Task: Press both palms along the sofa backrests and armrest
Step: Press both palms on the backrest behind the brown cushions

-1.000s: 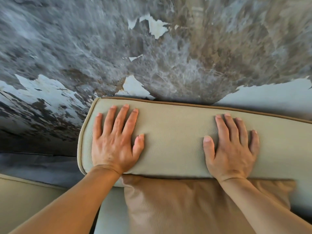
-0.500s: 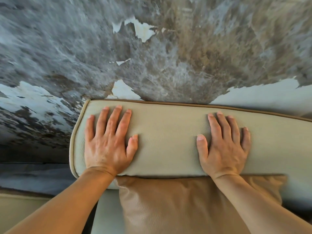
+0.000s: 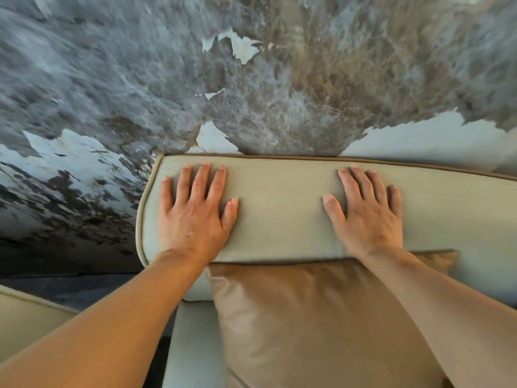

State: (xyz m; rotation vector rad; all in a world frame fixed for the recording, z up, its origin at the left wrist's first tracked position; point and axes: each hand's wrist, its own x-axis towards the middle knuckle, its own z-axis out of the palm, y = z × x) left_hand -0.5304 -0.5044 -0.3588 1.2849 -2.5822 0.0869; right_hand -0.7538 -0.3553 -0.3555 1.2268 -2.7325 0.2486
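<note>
Head view: beige sofa backrest (image 3: 285, 214) runs left to right across mid-frame, its top against a mottled grey wall (image 3: 140, 79). Left hand (image 3: 193, 217) lies flat, fingers spread, palm down near the backrest's left end. Right hand (image 3: 366, 214) likewise flat and open, further right. Brown cushion (image 3: 316, 326) sits nearer, touching the backrest's near edge.

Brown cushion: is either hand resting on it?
No. Both the left hand and right hand lie flat on the beige backrest, above the cushion.
</note>
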